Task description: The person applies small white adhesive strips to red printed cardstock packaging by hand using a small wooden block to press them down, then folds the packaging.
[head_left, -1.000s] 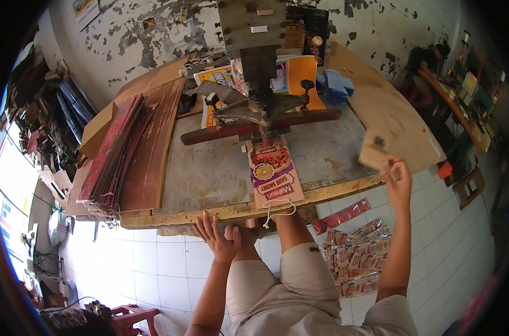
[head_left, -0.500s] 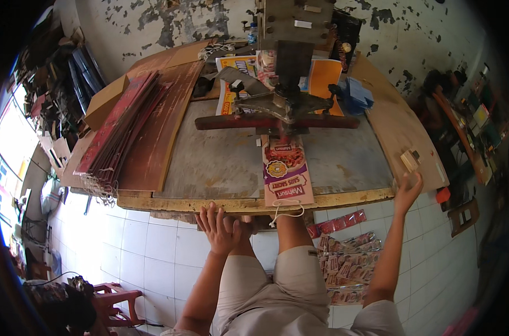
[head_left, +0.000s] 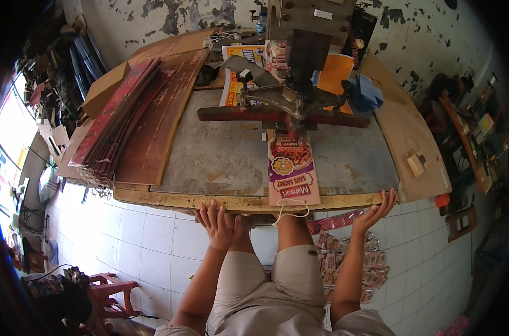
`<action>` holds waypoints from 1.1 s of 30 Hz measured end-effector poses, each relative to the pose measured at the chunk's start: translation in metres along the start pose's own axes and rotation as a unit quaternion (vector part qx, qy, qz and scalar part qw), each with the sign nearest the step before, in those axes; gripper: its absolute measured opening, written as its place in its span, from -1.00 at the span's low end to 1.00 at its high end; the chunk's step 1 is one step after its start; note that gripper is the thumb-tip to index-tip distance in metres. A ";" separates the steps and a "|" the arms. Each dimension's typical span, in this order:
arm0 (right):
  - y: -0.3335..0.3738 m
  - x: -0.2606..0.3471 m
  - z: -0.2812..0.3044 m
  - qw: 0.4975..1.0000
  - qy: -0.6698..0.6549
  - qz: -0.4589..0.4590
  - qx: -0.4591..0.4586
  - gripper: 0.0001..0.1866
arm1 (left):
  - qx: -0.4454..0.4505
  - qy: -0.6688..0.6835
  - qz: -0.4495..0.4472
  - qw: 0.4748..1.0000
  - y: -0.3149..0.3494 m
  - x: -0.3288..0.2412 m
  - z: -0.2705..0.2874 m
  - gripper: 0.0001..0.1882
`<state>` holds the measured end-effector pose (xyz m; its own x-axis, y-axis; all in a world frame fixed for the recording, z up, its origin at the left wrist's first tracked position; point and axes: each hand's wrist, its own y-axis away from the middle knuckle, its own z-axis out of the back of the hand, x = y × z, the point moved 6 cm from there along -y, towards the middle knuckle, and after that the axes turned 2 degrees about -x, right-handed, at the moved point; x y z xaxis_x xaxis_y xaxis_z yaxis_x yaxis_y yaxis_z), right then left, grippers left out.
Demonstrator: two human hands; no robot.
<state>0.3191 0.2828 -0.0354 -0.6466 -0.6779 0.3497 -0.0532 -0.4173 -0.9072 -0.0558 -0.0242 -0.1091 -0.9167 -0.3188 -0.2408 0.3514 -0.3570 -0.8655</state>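
Note:
My left hand point(head_left: 218, 227) rests at the front edge of the worktable point(head_left: 240, 203), fingers up and apart, with nothing in it. Farther right along that edge, my right hand point(head_left: 376, 214) is open too, palm up, its fingertips against the wood. Between them lies a long pink and purple printed card point(head_left: 292, 176), a white string loop point(head_left: 292, 208) hanging from its near end over the edge. The card's far end sits beneath the red crossbar point(head_left: 237, 115) of a metal press point(head_left: 295, 95).
On the left lies a stack of dark red strips point(head_left: 120, 115) with strings. A small wooden block point(head_left: 416, 164) and blue sheets point(head_left: 369, 93) sit on the right. Printed sachets point(head_left: 352, 266) cover floor tiles below; a red stool point(head_left: 113, 294) stands lower left.
My right hand has moved left and down, from beside the wooden block to the front edge. My left hand stays nearly in place. The whole view has shifted slightly.

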 end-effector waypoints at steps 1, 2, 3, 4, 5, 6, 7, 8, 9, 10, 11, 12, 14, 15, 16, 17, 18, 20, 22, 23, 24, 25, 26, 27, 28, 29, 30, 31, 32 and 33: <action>0.000 0.001 0.001 1.000 0.000 -0.008 0.003 -0.37 | -0.004 0.000 0.002 1.000 0.000 0.000 -0.001 -0.27; -0.001 0.001 0.001 1.000 0.000 -0.017 0.007 -0.36 | -0.006 0.000 0.002 1.000 0.001 -0.001 -0.002 -0.27; 0.000 0.001 0.002 1.000 0.001 -0.009 0.010 -0.38 | -0.007 -0.001 0.002 1.000 0.001 -0.001 -0.002 -0.27; 0.000 -0.001 0.003 1.000 0.002 -0.002 0.013 -0.39 | -0.009 -0.001 0.002 1.000 0.001 -0.001 -0.003 -0.27; 0.001 -0.002 0.004 1.000 0.004 0.005 0.016 -0.41 | -0.011 -0.001 0.002 1.000 0.000 -0.002 -0.003 -0.28; 0.002 -0.005 0.004 1.000 0.005 0.008 0.021 -0.41 | -0.013 -0.002 0.001 1.000 0.001 -0.001 -0.004 -0.28; 0.003 -0.009 0.004 1.000 0.007 0.011 0.025 -0.41 | -0.016 -0.002 0.000 1.000 0.001 -0.001 -0.004 -0.28; 0.005 -0.012 0.004 0.999 0.009 0.015 0.030 -0.41 | -0.016 -0.004 -0.001 1.000 0.001 0.000 -0.005 -0.29; 0.005 -0.011 0.004 0.999 0.011 0.015 0.030 -0.41 | -0.015 -0.004 -0.001 1.000 0.002 0.000 -0.005 -0.29; 0.005 -0.010 0.005 0.999 0.014 0.016 0.031 -0.42 | -0.015 -0.005 -0.001 1.000 0.002 0.001 -0.005 -0.29; 0.006 -0.010 0.005 0.999 0.016 0.017 0.031 -0.42 | -0.005 -0.017 -0.008 1.000 0.003 0.001 -0.006 -0.25; 0.005 -0.008 0.004 0.999 0.015 0.015 0.030 -0.42 | 0.005 -0.029 -0.016 0.999 0.003 0.002 -0.005 -0.20; 0.004 -0.005 0.004 0.999 0.012 0.011 0.029 -0.42 | 0.014 -0.043 -0.023 0.999 0.004 0.001 -0.006 -0.15; 0.004 -0.005 0.004 1.000 0.009 0.008 0.028 -0.42 | 0.014 -0.044 -0.023 0.999 0.004 0.001 -0.006 -0.14; 0.004 -0.006 0.004 1.000 0.006 0.006 0.027 -0.42 | 0.014 -0.046 -0.023 0.999 0.004 0.000 -0.006 -0.14; 0.004 -0.006 0.004 1.000 0.004 0.004 0.026 -0.42 | 0.014 -0.046 -0.024 0.999 0.004 0.000 -0.006 -0.14; 0.004 -0.006 0.004 1.000 0.004 0.006 0.027 -0.42 | 0.014 -0.046 -0.026 0.998 0.004 0.000 -0.005 -0.14; 0.004 -0.006 0.004 1.000 0.005 0.009 0.028 -0.42 | 0.017 -0.047 -0.025 0.998 0.003 0.000 -0.005 -0.14; 0.004 -0.007 0.004 0.999 0.006 0.013 0.029 -0.42 | 0.024 -0.047 -0.020 0.998 0.004 0.000 -0.005 -0.15; 0.005 -0.008 0.005 0.999 0.006 0.016 0.030 -0.42 | 0.021 -0.047 -0.021 0.998 0.003 0.000 -0.005 -0.15; 0.005 -0.008 0.005 0.999 0.005 0.015 0.032 -0.42 | 0.017 -0.048 -0.022 0.998 0.003 0.000 -0.005 -0.16; 0.005 -0.008 0.005 0.999 0.004 0.014 0.033 -0.42 | 0.014 -0.048 -0.022 0.998 0.003 0.000 -0.005 -0.16; 0.005 -0.008 0.005 0.999 0.003 0.013 0.034 -0.42 | 0.014 -0.048 -0.022 0.999 0.004 0.000 -0.005 -0.16; 0.005 -0.008 0.005 0.999 0.004 0.013 0.036 -0.42 | 0.014 -0.047 -0.021 0.999 0.004 0.000 -0.005 -0.16; 0.005 -0.009 0.005 0.999 0.005 0.012 0.038 -0.42 | 0.014 -0.047 -0.020 0.999 0.004 0.000 -0.005 -0.17; 0.006 -0.009 0.005 0.999 0.007 0.011 0.041 -0.43 | 0.008 -0.036 -0.014 0.999 0.004 0.001 -0.005 -0.21; 0.005 -0.010 0.005 0.999 0.007 0.008 0.043 -0.43 | 0.001 -0.025 -0.007 1.000 0.004 0.002 -0.005 -0.25; 0.005 -0.010 0.006 0.999 0.006 0.005 0.044 -0.43 | -0.006 -0.015 -0.001 1.000 0.004 0.004 -0.006 -0.29; 0.005 -0.010 0.006 0.999 0.006 0.002 0.046 -0.43 | -0.006 -0.016 -0.003 1.000 0.005 0.004 -0.006 -0.29; 0.004 -0.007 0.008 0.999 -0.004 -0.013 0.044 -0.43 | -0.006 -0.017 -0.005 1.000 0.006 0.004 -0.006 -0.28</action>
<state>0.3297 0.2814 -0.0396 -0.6405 -0.6705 0.3744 -0.0018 -0.4862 -0.8738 -0.0581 -0.0226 -0.1179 -0.9134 -0.3446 -0.2166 0.3392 -0.3506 -0.8729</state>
